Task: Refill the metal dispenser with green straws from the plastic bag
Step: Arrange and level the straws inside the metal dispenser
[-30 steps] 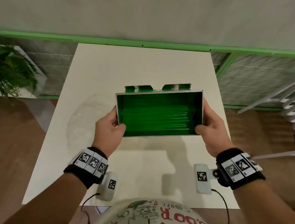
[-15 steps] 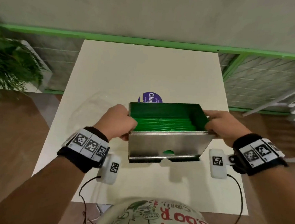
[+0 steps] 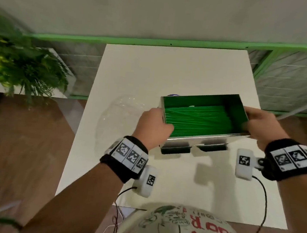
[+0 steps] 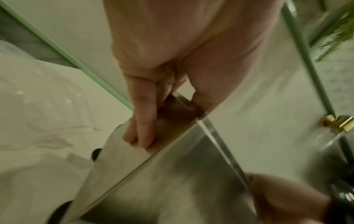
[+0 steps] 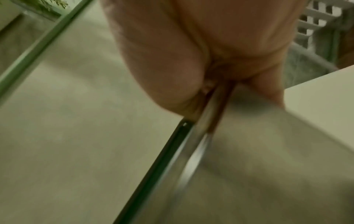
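The metal dispenser is an open steel box held a little above the white table, its top facing me. Green straws lie lengthwise inside it, filling the bottom. My left hand grips the box's left end, thumb inside and fingers on the outer steel wall. My right hand grips the right end, pinching the wall's thin edge. The clear plastic bag lies flat and crumpled on the table to the left of the box.
The white table stretches toward a green-framed rail at the back. A potted plant stands off the table's left side. A purple sticker peeks out behind the box. White slatted furniture is at the right.
The box swung from tilted toward me with its opening facing me, to upright, and has now shifted right and slightly tipped. Both hands kept hold of its ends.
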Demonstrator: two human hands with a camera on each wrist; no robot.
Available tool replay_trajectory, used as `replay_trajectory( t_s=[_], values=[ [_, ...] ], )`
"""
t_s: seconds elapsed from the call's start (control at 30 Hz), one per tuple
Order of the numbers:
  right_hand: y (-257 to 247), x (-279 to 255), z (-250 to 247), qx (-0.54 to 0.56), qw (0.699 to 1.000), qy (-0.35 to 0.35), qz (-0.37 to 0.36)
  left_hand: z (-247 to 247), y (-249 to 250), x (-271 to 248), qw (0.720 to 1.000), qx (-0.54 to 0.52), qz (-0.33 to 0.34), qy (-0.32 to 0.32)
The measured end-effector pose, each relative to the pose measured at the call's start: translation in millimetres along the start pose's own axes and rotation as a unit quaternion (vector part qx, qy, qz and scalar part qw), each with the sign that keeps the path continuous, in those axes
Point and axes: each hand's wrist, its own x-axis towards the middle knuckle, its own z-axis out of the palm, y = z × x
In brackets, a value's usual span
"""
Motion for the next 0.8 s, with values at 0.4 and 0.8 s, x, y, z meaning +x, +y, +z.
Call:
replay_trajectory(
  t_s=[0.4,0.8],
  values=[
    [5,-16,15,-0.257,0.965,-0.02,-0.037,-12,-21,16,0.998,-0.027,-0.063,-0.016],
    [-6,-15,31,-0.166,0.964,-0.13,0.16,-37,-44,15,0.998,-0.055,-0.015,-0.022]
  ],
)
